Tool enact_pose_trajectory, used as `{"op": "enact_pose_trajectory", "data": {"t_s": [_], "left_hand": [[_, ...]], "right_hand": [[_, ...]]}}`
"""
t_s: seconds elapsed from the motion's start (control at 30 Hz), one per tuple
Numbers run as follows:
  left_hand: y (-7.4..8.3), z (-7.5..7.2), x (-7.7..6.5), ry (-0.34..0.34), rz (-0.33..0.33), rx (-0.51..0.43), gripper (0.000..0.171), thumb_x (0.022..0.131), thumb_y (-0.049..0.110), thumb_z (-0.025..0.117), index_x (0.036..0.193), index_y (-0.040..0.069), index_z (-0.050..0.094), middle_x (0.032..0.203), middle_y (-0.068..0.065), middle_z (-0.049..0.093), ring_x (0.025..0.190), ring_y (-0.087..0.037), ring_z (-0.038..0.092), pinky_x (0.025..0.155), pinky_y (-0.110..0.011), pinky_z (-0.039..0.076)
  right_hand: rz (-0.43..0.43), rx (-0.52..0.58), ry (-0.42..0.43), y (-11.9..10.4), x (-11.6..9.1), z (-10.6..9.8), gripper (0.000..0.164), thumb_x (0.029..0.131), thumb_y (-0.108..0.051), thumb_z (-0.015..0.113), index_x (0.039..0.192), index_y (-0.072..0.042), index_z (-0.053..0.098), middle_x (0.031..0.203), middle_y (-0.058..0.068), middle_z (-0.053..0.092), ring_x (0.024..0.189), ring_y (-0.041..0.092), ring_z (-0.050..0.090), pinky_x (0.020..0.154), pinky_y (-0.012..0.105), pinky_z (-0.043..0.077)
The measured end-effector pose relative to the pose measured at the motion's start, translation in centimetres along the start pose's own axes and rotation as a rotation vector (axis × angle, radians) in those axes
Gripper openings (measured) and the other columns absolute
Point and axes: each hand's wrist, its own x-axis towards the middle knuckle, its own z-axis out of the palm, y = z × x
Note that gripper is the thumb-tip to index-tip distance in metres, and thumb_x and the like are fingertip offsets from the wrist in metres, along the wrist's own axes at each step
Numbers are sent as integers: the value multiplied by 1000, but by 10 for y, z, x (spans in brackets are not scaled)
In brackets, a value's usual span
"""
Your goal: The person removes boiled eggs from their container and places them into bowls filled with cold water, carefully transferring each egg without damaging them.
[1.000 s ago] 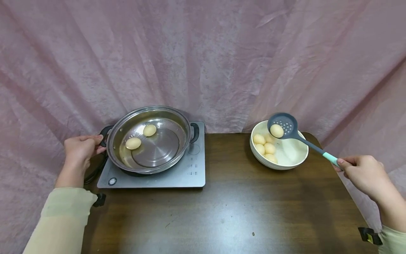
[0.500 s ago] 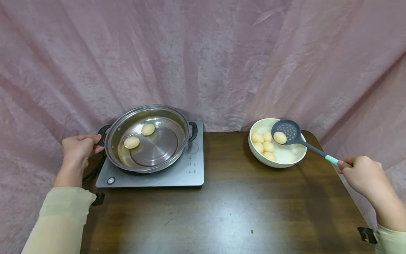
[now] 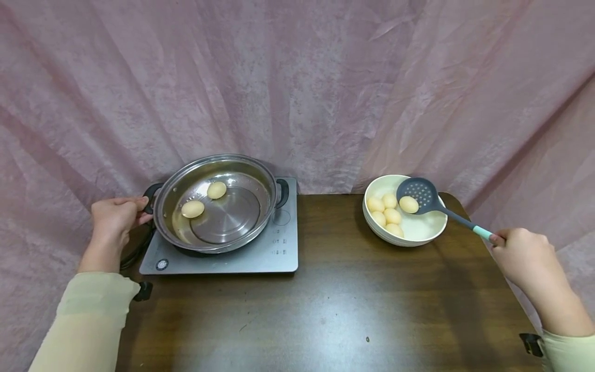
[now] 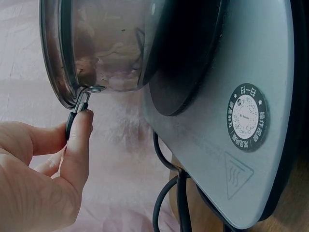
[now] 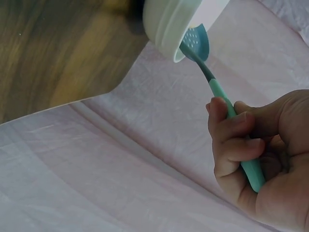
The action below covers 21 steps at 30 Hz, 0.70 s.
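Note:
My left hand (image 3: 115, 219) pinches the black side handle (image 4: 72, 121) of a steel pot (image 3: 223, 245) between thumb and fingers. Two pale eggs (image 3: 192, 209) lie in the pot. With curled fingers, my right hand (image 3: 525, 258) grips the mint-green handle (image 5: 219, 92) of a grey slotted skimmer (image 3: 420, 191). Its perforated head is tilted over the right part of a cream bowl (image 3: 423, 232), and one egg (image 3: 409, 204) sits at the head's left edge. Several more eggs (image 3: 392, 217) are grouped on the bowl's left side.
Under the pot is a grey induction cooktop (image 3: 223, 264) with a black cord (image 4: 182, 198) at its left. A dark wooden table (image 3: 325, 310) carries everything, its right edge beyond the bowl. A pink curtain (image 3: 297, 93) hangs close behind.
The skimmer has come down lower over the bowl, with the egg still on it, and the right hand has shifted slightly left. The left hand keeps hold of the pot handle.

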Motion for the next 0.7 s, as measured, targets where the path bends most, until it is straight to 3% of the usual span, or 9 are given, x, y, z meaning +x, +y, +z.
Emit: {"op": "enact_pose_trajectory", "data": {"t_s": [0.23,0.33,0.5,0.7], "left_hand": [[-1,0,0,-8,3,4,19,87,18,67,103,10,67,72,12,63,61,-9,66,65,-27,61],[1,0,-1,-3,4,36,13,87,19,67,99,14,66,70,11,62,61,-8,66,67,-27,61],[1,-1,-2,-2,8,13,2,87,18,67,87,16,68,66,8,62,58,-10,66,65,-27,61],[-1,-1,0,-14,11,8,4,87,17,67,91,16,68,67,10,63,59,-10,66,65,-27,61]], "right_hand": [[-17,-24,53,-5,-1,4,31,95,-16,47,67,-5,54,56,6,46,52,25,42,40,32,32],[-8,-30,68,-6,-2,4,31,94,-16,48,65,-6,54,57,9,48,51,29,45,37,34,32],[5,-25,77,-6,-2,2,27,94,-16,47,74,-2,60,60,11,51,50,30,46,35,35,33],[11,-24,94,-7,-4,-3,30,95,-16,46,69,-5,56,57,8,48,50,27,41,37,34,32]]}}
